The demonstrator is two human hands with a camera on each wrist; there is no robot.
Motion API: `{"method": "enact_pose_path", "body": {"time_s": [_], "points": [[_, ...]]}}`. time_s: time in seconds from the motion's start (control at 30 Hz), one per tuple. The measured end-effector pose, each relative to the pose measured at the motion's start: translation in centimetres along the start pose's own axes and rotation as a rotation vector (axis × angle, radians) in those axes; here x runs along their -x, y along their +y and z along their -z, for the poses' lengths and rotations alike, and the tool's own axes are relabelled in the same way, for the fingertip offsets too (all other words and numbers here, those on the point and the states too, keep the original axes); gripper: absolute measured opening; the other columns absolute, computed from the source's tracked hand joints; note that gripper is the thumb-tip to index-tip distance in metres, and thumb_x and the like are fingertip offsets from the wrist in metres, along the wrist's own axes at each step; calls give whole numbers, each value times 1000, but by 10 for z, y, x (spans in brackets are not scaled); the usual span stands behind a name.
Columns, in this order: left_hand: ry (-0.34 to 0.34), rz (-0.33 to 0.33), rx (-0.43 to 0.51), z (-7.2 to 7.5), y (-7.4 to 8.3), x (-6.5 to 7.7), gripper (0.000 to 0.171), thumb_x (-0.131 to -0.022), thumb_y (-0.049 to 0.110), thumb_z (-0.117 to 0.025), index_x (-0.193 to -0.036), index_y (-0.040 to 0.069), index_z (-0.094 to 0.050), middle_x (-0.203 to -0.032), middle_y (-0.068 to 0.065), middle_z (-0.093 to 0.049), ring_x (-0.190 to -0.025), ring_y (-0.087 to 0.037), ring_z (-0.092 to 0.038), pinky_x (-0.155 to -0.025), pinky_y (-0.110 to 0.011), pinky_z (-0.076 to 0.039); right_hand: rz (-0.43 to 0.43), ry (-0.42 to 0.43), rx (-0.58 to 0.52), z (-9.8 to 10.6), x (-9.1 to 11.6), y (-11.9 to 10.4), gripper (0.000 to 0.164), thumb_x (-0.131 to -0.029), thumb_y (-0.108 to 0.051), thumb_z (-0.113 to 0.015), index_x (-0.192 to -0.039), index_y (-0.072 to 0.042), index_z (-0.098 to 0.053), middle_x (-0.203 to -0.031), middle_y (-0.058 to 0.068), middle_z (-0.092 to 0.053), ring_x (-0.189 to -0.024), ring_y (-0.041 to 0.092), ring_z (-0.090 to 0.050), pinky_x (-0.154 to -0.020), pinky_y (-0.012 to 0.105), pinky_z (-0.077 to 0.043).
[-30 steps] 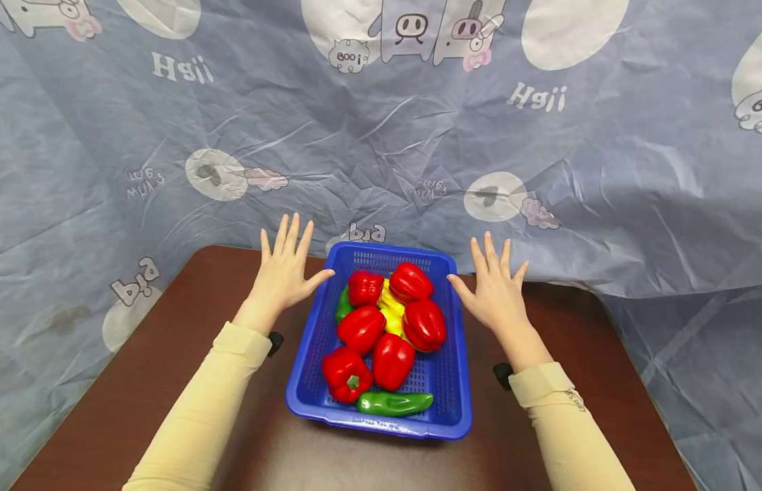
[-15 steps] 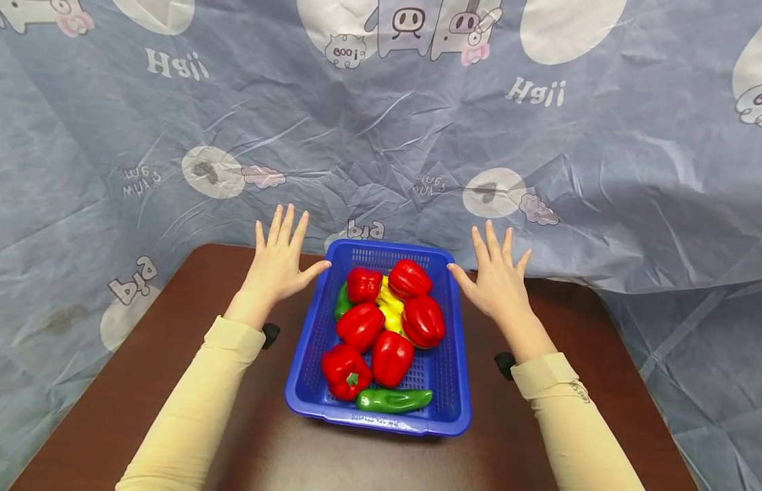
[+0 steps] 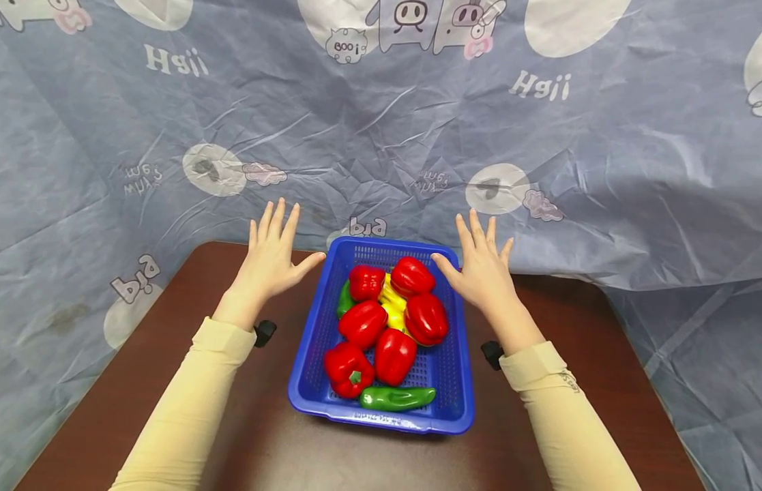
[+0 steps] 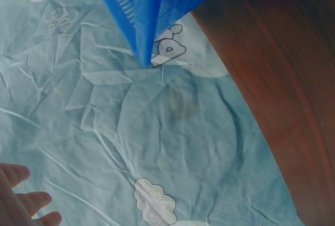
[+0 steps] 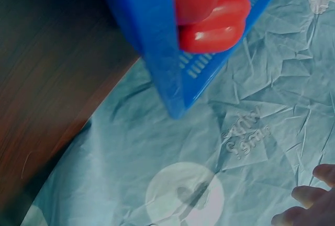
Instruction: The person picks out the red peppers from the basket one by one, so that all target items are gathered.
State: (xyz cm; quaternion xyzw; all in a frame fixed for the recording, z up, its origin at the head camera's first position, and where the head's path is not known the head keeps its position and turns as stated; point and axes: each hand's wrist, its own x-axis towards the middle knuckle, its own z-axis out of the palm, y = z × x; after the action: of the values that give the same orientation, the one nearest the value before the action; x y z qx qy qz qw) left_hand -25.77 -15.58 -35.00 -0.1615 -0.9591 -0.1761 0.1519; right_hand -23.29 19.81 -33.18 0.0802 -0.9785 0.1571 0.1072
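I see blue basket (image 3: 381,419) on worktop (image 3: 331,460), red peppers (image 3: 363,324) inside. Left hand (image 3: 270,264) beside basket's left rim, right hand (image 3: 484,274) at right rim, both spread wide; contact unclear.

Flanks: strips of brown tabletop (image 3: 258,409) leave room between the blue basket (image 3: 381,419) and both sleeves (image 3: 184,409).
Basket mouth: entry lies from above, though red peppers (image 3: 393,356) crowd the middle and partly screen a yellow vegetable (image 3: 394,316).
Right wall: bare mesh (image 3: 444,382) offers a gap.
Near wall: a long green pepper (image 3: 397,398) lies crosswise, obstructing.
Far side: a patterned curtain (image 3: 356,150) hangs behind the tabletop.
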Motion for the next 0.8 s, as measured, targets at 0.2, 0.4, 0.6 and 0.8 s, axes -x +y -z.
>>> {"method": "enact_pose_path", "body": {"time_s": [0.2,0.4,0.6,0.8], "points": [[-38,43,68,-3,-6,4,92,-93,51,-59,-158,5,-12,-163,-24,-7,-151,-43,-2,-117,-67,-6,-6,-30,-66,-5,-4,-9,85,-96,-55,-51,-159,-11,-13,-166,15,-4,-150,44,7,-111,75,2],[-54,71,155,-13,-12,9,91,-94,51,-57,-158,4,-13,-162,-27,-9,-148,-48,-12,-115,-66,-17,-41,-80,-157,-14,-8,-14,85,-96,-52,-52,-159,-10,-13,-165,16,-5,-150,45,4,-112,73,-1],[-102,127,233,-24,-17,16,91,-95,52,-56,-159,7,-10,-163,-24,-9,-147,-49,-13,-113,-67,-22,-58,-115,-252,-25,-11,-17,84,-97,-51,-52,-159,-9,-14,-165,17,-6,-150,46,1,-114,71,-6],[-137,160,289,-36,-18,22,89,-95,49,-58,-159,8,-12,-163,-23,-8,-146,-52,-14,-112,-68,-23,-46,-132,-282,-33,-15,-17,86,-96,-49,-56,-158,-6,-15,-165,19,-8,-149,48,-5,-116,66,-12]]}}
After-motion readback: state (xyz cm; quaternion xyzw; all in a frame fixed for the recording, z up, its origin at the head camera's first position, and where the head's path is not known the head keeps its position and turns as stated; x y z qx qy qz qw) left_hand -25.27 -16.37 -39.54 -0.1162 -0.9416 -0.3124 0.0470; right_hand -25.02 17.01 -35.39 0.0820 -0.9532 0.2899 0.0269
